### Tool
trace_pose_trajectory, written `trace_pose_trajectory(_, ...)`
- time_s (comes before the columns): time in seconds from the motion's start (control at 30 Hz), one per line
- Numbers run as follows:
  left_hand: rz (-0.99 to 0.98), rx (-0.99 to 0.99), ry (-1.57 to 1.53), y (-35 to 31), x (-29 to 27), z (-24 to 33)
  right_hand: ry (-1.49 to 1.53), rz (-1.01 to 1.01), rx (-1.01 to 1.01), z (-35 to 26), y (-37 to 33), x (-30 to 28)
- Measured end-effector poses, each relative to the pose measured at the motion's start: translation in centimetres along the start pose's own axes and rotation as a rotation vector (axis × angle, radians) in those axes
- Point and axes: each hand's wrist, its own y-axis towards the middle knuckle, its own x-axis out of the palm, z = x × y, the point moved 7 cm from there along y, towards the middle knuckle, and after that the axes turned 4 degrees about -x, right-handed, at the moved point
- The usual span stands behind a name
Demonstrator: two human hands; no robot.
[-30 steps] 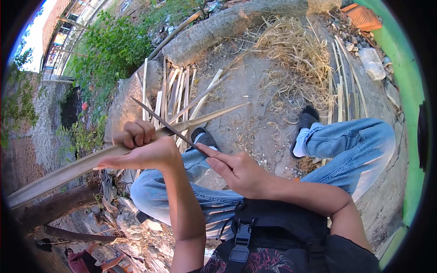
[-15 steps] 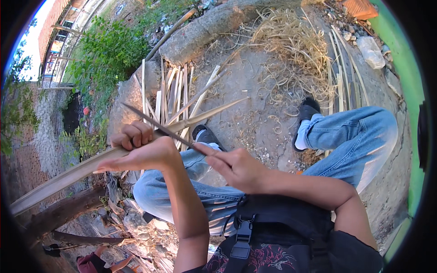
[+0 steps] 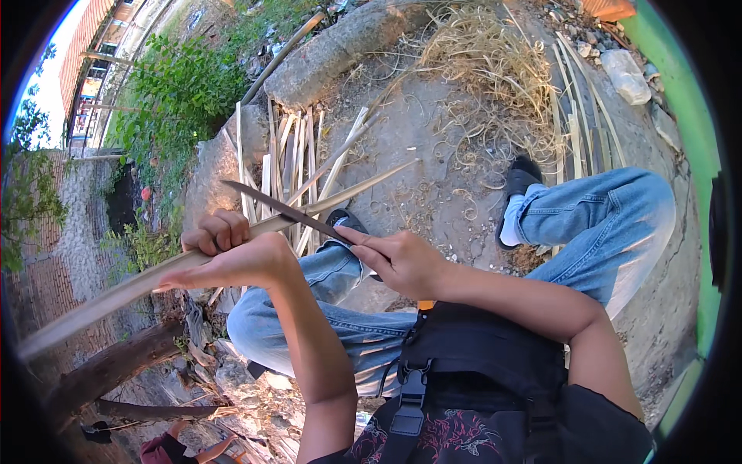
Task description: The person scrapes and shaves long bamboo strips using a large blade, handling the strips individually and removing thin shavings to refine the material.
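Note:
A long pale bamboo strip (image 3: 363, 183) slants across the view from the lower left up to the centre. My left hand (image 3: 236, 259) is closed around it, fingers curled over the top and thumb stretched along the near side. In my right hand (image 3: 402, 264) is a knife (image 3: 272, 204) with a long dark blade, its handle mostly hidden in the fist. The blade crosses the strip just right of my left hand, its tip pointing to the far left; it appears to touch the strip.
Split bamboo strips (image 3: 297, 151) lie beyond my left foot, with more strips (image 3: 583, 124) at the far right. A heap of curly shavings (image 3: 491, 69) covers the ground ahead. A log (image 3: 116, 363) lies at lower left, near another person (image 3: 166, 448). A green wall edge (image 3: 684, 116) runs along the right.
The knife has shifted slightly right, its tip drawn a little nearer to the strip. My left hand and the strip have moved slightly left.

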Motion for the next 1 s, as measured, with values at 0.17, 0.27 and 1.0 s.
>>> trace_pose_trajectory(0.17,0.002,0.0,0.022,0.0,0.1,0.0,0.008,-0.026,-0.039,-1.4,0.0,-0.1)
trace_pose_trajectory(0.27,0.054,-0.022,-0.001,0.2,-0.1,-0.4,-0.084,-0.033,-0.014,0.0,0.8,-0.9)
trace_pose_trajectory(1.0,-0.032,0.029,-0.036,0.0,0.9,-0.2,0.062,-0.049,0.066,-2.8,0.4,-0.6)
